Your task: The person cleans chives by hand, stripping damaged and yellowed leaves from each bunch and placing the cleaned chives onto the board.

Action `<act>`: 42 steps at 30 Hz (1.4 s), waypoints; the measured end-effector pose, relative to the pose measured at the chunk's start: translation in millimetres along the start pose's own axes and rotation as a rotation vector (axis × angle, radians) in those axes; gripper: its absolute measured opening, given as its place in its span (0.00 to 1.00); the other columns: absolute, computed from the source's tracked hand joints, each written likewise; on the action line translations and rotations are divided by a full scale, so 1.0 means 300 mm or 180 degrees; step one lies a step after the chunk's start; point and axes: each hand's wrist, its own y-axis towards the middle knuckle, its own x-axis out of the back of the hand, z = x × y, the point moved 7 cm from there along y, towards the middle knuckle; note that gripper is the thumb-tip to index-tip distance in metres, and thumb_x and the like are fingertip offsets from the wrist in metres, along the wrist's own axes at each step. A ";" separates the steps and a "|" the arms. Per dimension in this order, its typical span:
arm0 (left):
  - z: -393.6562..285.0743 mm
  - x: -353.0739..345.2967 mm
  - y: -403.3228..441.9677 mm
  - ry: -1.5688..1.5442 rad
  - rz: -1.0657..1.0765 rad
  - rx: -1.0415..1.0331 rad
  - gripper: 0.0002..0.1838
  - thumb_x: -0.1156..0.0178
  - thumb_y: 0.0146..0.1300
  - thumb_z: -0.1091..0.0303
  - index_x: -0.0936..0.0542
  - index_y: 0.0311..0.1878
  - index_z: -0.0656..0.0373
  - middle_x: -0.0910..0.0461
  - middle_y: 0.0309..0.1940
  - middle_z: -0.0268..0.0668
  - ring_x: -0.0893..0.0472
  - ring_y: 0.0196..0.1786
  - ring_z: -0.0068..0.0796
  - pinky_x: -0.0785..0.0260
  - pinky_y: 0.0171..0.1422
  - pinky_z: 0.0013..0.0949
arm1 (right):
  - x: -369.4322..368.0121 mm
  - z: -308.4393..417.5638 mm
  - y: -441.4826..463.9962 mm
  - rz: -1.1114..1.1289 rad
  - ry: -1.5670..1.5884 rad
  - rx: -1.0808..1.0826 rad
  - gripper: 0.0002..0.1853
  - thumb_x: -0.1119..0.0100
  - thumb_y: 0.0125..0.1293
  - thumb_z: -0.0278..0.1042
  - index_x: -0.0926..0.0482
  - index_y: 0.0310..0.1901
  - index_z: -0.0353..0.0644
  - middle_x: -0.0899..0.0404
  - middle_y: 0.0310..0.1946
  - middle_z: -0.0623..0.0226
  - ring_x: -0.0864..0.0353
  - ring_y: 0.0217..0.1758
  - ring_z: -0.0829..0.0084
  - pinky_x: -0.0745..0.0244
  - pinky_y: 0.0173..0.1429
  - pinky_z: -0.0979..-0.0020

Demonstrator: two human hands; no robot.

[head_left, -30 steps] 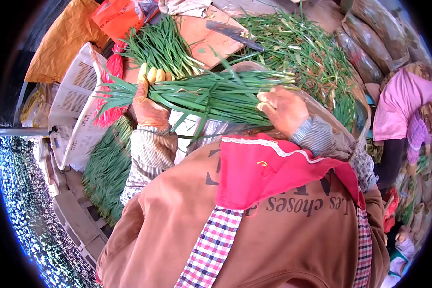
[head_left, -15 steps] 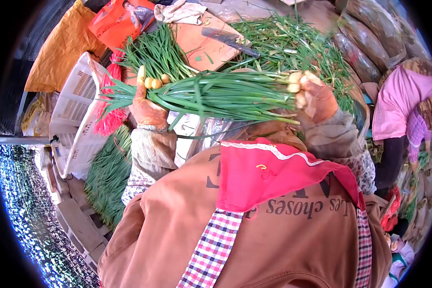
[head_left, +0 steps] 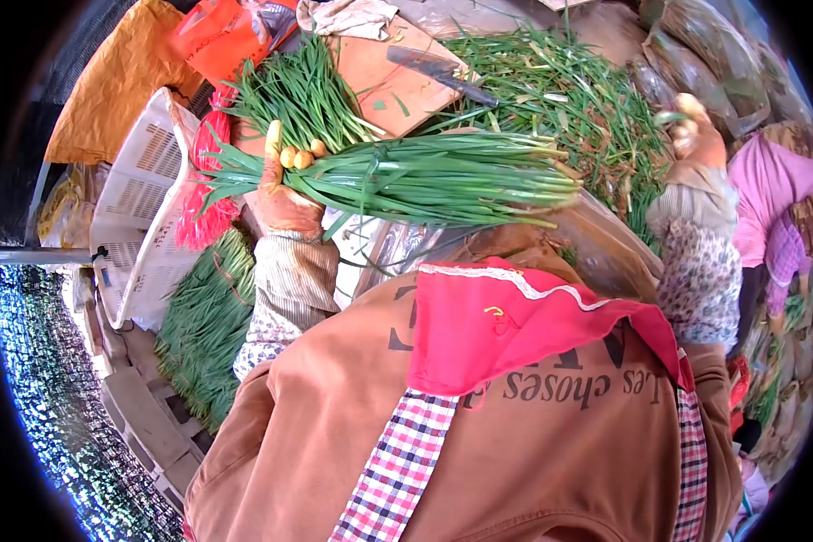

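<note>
My left hand (head_left: 289,206), in a worn orange-brown glove with pale fingertips, is wrapped round the leafy end of a bunch of garlic chives (head_left: 425,185). The bunch lies sideways in front of my chest, its cut stem ends pointing right. My right hand (head_left: 698,144) is raised at the right, well apart from the stems. Its fingers are closed, and a small scrap of green leaf (head_left: 667,117) sticks out from them. Beyond the held bunch rests another bunch of chives (head_left: 294,95).
A knife (head_left: 443,75) lies on a board (head_left: 366,77), beside a heap of loose leaves (head_left: 560,99). Red string (head_left: 203,212) hangs by a white crate (head_left: 140,194). More greens (head_left: 208,316) lie lower left. Another person (head_left: 772,190) bends at the right.
My right hand has left the stem ends and moved right and up, with a scrap of leaf in its fingers. My left hand still holds the bunch, nearly in place.
</note>
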 end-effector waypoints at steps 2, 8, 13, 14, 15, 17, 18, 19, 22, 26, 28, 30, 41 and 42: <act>0.003 -0.017 -0.002 -0.0081 0.0174 0.0040 0.17 0.56 0.66 0.67 0.30 0.57 0.56 0.31 0.25 0.27 0.29 0.27 0.26 0.35 0.57 0.43 | -0.135 -0.100 -0.074 0.0172 -0.3447 -0.0746 0.18 0.43 0.59 0.37 0.28 0.51 0.46 0.22 0.37 0.68 0.24 0.27 0.73 0.29 0.30 0.71; 0.004 -0.073 -0.016 0.0278 0.0200 -0.0058 0.16 0.51 0.65 0.64 0.29 0.55 0.55 0.31 0.26 0.25 0.30 0.28 0.23 0.35 0.56 0.41 | -0.914 -0.283 -0.615 0.3480 -0.3437 0.1856 0.22 0.47 0.59 0.43 0.27 0.52 0.41 0.30 0.55 0.54 0.33 0.59 0.61 0.41 0.65 0.68; -0.014 -0.103 -0.029 0.0543 0.0254 -0.0283 0.27 0.43 0.59 0.63 0.37 0.60 0.59 0.30 0.32 0.32 0.28 0.36 0.30 0.37 0.60 0.52 | -1.019 -0.326 -0.692 0.3531 -0.2602 0.1231 0.18 0.47 0.59 0.43 0.23 0.44 0.37 0.27 0.51 0.57 0.27 0.52 0.67 0.34 0.58 0.69; -0.019 -0.084 -0.031 0.0486 0.0113 -0.0319 0.27 0.42 0.58 0.64 0.36 0.60 0.60 0.28 0.33 0.33 0.27 0.37 0.32 0.37 0.59 0.53 | -0.992 -0.273 -0.662 0.3234 -0.2280 0.1071 0.17 0.46 0.59 0.43 0.22 0.42 0.37 0.25 0.50 0.58 0.25 0.50 0.69 0.32 0.56 0.69; -0.022 -0.086 -0.034 0.0515 0.0071 -0.0357 0.27 0.42 0.59 0.65 0.36 0.60 0.60 0.28 0.33 0.34 0.27 0.36 0.32 0.36 0.58 0.54 | -0.954 -0.249 -0.616 0.3346 -0.1293 0.0638 0.18 0.47 0.61 0.44 0.24 0.44 0.38 0.24 0.48 0.58 0.25 0.49 0.69 0.32 0.55 0.66; -0.026 -0.078 -0.043 0.0513 -0.0186 -0.0387 0.26 0.42 0.59 0.65 0.35 0.59 0.60 0.28 0.31 0.34 0.25 0.38 0.35 0.36 0.57 0.56 | -0.824 -0.214 -0.504 0.2322 0.0154 0.0140 0.15 0.59 0.67 0.37 0.28 0.44 0.35 0.23 0.44 0.54 0.23 0.46 0.63 0.30 0.51 0.63; -0.038 -0.072 -0.042 0.0629 -0.0157 -0.0476 0.26 0.42 0.58 0.65 0.35 0.59 0.60 0.28 0.31 0.34 0.25 0.37 0.34 0.36 0.57 0.56 | -0.748 -0.202 -0.456 0.1846 0.0440 -0.0169 0.15 0.62 0.69 0.35 0.29 0.46 0.33 0.25 0.47 0.51 0.24 0.49 0.62 0.31 0.52 0.64; -0.044 -0.059 -0.035 0.0725 -0.0110 -0.0519 0.26 0.42 0.58 0.64 0.35 0.59 0.60 0.28 0.31 0.34 0.25 0.37 0.34 0.36 0.57 0.56 | -0.673 -0.191 -0.432 0.1062 0.0430 -0.0313 0.16 0.63 0.70 0.36 0.31 0.48 0.32 0.27 0.49 0.50 0.26 0.51 0.60 0.32 0.54 0.62; -0.010 -0.067 -0.031 0.0638 0.0022 -0.0442 0.24 0.43 0.60 0.61 0.33 0.58 0.57 0.31 0.31 0.28 0.29 0.31 0.26 0.35 0.54 0.46 | -0.490 -0.196 -0.378 -0.0043 0.1177 -0.0444 0.16 0.60 0.69 0.33 0.34 0.53 0.33 0.30 0.53 0.55 0.30 0.55 0.61 0.34 0.57 0.59; -0.008 -0.014 -0.014 0.0734 0.0226 -0.0250 0.21 0.51 0.65 0.60 0.33 0.59 0.54 0.38 0.24 0.24 0.36 0.25 0.19 0.36 0.50 0.35 | -0.353 -0.139 -0.393 -0.0555 0.1398 -0.0254 0.15 0.56 0.67 0.35 0.31 0.50 0.34 0.26 0.46 0.55 0.27 0.48 0.61 0.33 0.54 0.64; 0.001 -0.009 -0.015 0.0466 0.0144 -0.0129 0.19 0.52 0.66 0.62 0.32 0.58 0.53 0.42 0.21 0.24 0.38 0.23 0.19 0.37 0.48 0.34 | -0.275 -0.097 -0.369 -0.0630 0.1355 -0.0059 0.16 0.55 0.67 0.36 0.31 0.50 0.33 0.26 0.46 0.54 0.26 0.49 0.61 0.32 0.54 0.64; 0.001 -0.008 -0.017 0.0291 0.0338 -0.0010 0.18 0.52 0.66 0.63 0.32 0.58 0.54 0.41 0.21 0.24 0.38 0.24 0.19 0.37 0.48 0.34 | -0.177 -0.051 -0.320 -0.0666 0.1196 0.0180 0.17 0.54 0.66 0.37 0.31 0.50 0.32 0.25 0.46 0.53 0.26 0.49 0.61 0.32 0.54 0.65; 0.001 0.071 -0.036 0.0607 -0.0039 -0.0054 0.17 0.52 0.65 0.62 0.29 0.57 0.53 0.39 0.24 0.24 0.38 0.26 0.19 0.37 0.51 0.35 | -0.402 -0.259 -0.451 0.2280 -0.3637 0.0341 0.15 0.42 0.56 0.48 0.18 0.39 0.47 0.20 0.38 0.60 0.22 0.44 0.64 0.30 0.52 0.68; 0.001 0.071 -0.036 0.0686 -0.0105 -0.0106 0.17 0.52 0.65 0.62 0.29 0.56 0.53 0.39 0.23 0.24 0.38 0.26 0.19 0.37 0.51 0.34 | -0.427 -0.279 -0.484 0.2085 -0.4113 0.0389 0.14 0.44 0.57 0.46 0.18 0.39 0.47 0.20 0.37 0.60 0.22 0.44 0.66 0.30 0.51 0.65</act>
